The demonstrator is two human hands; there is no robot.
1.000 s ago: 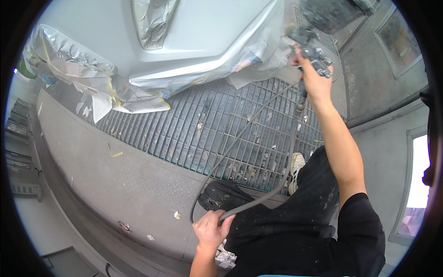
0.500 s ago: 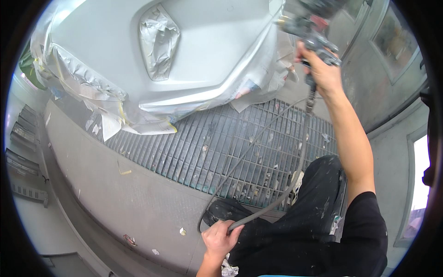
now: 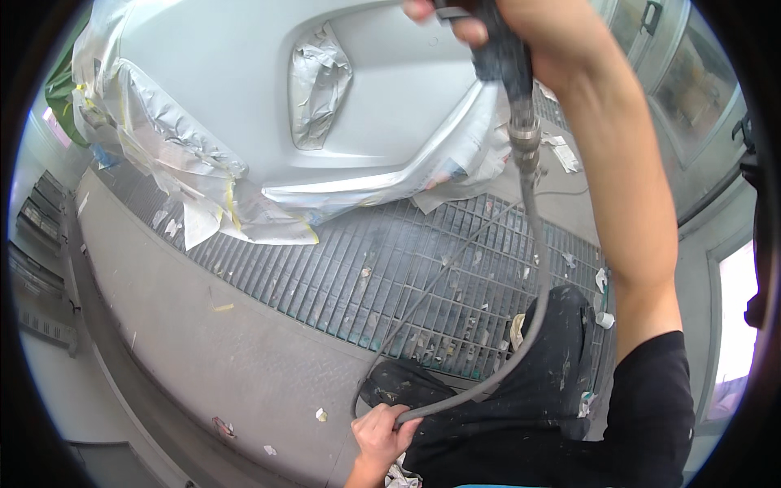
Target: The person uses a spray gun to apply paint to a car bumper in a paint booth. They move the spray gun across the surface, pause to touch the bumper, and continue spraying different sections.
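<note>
Seemingly at the spraying step, the right hand (image 3: 553, 37) curls its fingers round the gun (image 3: 506, 61) near the panel's (image 3: 220, 89) right edge; the left hand (image 3: 379, 435) pinches the hose (image 3: 539, 305); another pass needs slack.

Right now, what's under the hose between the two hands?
Floor grating and dark trousers show below, beside the hose; the strip directly beneath is hidden, as is whatever the left hand covers.

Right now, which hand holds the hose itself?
The left hand, low in view, gripping the grey hose; the right hand holds the black handle.
</note>
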